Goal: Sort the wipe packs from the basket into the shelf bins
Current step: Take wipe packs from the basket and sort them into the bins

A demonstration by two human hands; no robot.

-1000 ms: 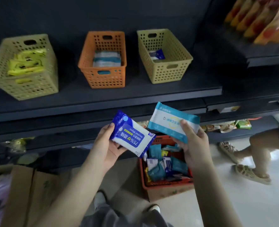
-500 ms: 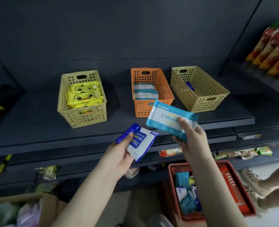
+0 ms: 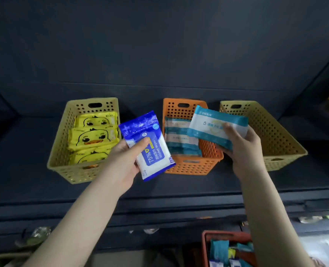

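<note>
Wipe packs: two in hand, both held above the shelf (image 3: 34, 189). Risk: teal pack (image 3: 215, 126) sits at the edge of the orange bin (image 3: 190, 166), partly over its right rim; an early release could drop it between bins. Blue alcohol pack (image 3: 149, 145) hangs between the duck bin (image 3: 63, 170) and the orange bin, w/ neither matching. Left hand (image 3: 125, 162) grip: thumb pinching the pack's face, fingers behind. Right hand (image 3: 244, 149) grip: closed on the teal pack's lower right corner. Red basket (image 3: 205, 245) below, more packs inside.
</note>
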